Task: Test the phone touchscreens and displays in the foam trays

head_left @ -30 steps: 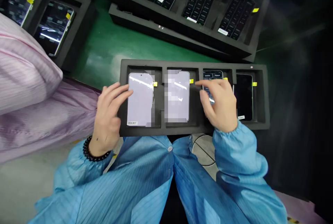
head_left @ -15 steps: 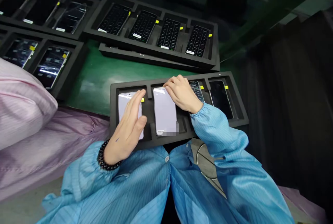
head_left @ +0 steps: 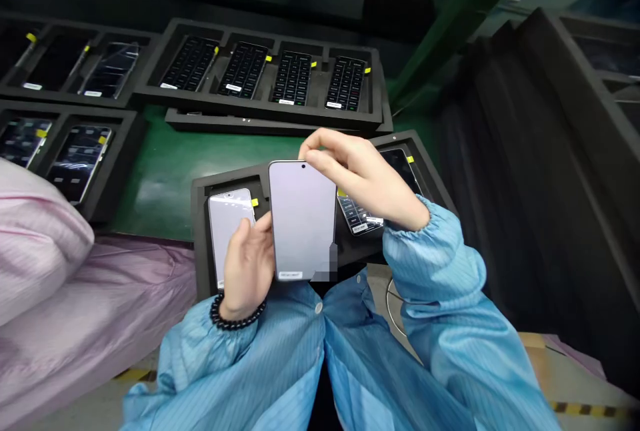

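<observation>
Both hands hold a large smartphone (head_left: 302,219) up above the tray, its pale lilac glass face towards me and a small dark dot near its top edge. My left hand (head_left: 247,265) grips its lower left edge. My right hand (head_left: 356,171) has its fingers over the top edge. Below, a black foam tray (head_left: 205,231) holds a pale phone (head_left: 226,221) at the left, partly behind my left hand. A phone with a dark patterned screen (head_left: 357,213) and a black phone (head_left: 400,163) lie at the right, partly hidden by my right hand.
Further black foam trays of phones (head_left: 270,107) stand at the back and left (head_left: 120,151) on a green bench mat (head_left: 170,177). A pink garment (head_left: 45,244) lies at the left. Dark curtains (head_left: 500,171) hang at the right.
The middle phone has risen out of its tray slot into both hands. My right hand has moved from the tray onto its top edge. The view has shifted, showing more of the back.
</observation>
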{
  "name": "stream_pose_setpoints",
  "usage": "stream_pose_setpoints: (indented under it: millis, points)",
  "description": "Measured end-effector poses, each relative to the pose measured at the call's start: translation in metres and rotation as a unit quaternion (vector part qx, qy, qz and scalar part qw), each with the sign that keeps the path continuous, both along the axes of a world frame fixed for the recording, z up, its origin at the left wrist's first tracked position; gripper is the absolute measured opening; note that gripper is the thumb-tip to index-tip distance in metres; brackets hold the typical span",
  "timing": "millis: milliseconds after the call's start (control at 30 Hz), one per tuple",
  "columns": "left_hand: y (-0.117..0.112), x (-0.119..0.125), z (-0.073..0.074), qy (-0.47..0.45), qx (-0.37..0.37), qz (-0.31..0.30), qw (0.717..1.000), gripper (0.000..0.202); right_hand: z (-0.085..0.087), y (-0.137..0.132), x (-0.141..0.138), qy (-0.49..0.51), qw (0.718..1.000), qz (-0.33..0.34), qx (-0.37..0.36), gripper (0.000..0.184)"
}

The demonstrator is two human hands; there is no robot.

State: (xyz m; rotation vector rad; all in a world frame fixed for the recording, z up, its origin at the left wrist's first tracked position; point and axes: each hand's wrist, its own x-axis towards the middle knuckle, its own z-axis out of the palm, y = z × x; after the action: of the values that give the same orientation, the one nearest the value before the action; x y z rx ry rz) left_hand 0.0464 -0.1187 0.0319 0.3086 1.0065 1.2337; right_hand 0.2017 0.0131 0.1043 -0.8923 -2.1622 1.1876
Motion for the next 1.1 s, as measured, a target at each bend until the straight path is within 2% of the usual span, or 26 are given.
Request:
stream_pose_setpoints:
  millis: [67, 133, 167, 233, 300, 400, 500, 567, 633, 733, 900, 1100]
  points:
    - [-0.002, 0.000, 0.006, -0.089, -0.024, -0.074, 0.993, 0.070, -0.003, -0.007, 0.002, 0.047, 0.998, -0.012, -0.038, 0.028]
    - [-0.009, 0.001, 0.007, -0.181, -0.040, -0.159, 0.970, 0.073, -0.012, -0.021, 0.007, 0.072, 0.994, -0.024, -0.074, 0.030]
    - [-0.013, 0.002, 0.007, -0.218, -0.042, -0.185, 0.957, 0.072, -0.019, -0.030, 0.009, 0.076, 0.993, -0.035, -0.089, 0.029]
    - [-0.023, 0.003, 0.002, -0.261, -0.040, -0.196, 0.944, 0.069, -0.033, -0.052, 0.015, 0.069, 0.988, -0.093, -0.102, 0.024]
    - [-0.032, 0.004, -0.005, -0.268, -0.044, -0.178, 0.946, 0.068, -0.048, -0.073, 0.021, 0.035, 0.982, -0.178, -0.059, 0.016]
    - [-0.040, 0.005, -0.014, -0.253, -0.073, -0.161, 0.951, 0.069, -0.062, -0.095, 0.026, -0.058, 0.964, -0.230, 0.118, 0.030]
    - [-0.041, 0.008, -0.014, -0.247, -0.096, -0.176, 0.948, 0.070, -0.064, -0.105, 0.032, -0.092, 0.929, -0.209, 0.290, 0.040]
    - [-0.039, 0.012, -0.008, -0.246, -0.105, -0.201, 0.942, 0.071, -0.060, -0.107, 0.036, -0.047, 0.918, -0.168, 0.355, 0.041]
    - [-0.038, 0.017, 0.001, -0.235, -0.110, -0.203, 0.944, 0.068, -0.054, -0.110, 0.040, 0.018, 0.913, -0.135, 0.385, 0.041]
    - [-0.038, 0.022, 0.012, -0.211, -0.120, -0.166, 0.956, 0.063, -0.047, -0.115, 0.045, 0.081, 0.915, -0.107, 0.379, 0.040]
    - [-0.040, 0.024, 0.018, -0.181, -0.127, -0.126, 0.967, 0.063, -0.045, -0.125, 0.049, 0.094, 0.936, -0.051, 0.336, 0.037]
    - [-0.044, 0.025, 0.013, -0.269, -0.091, -0.166, 0.944, 0.070, -0.051, -0.134, 0.053, 0.119, 0.941, -0.041, 0.314, 0.028]
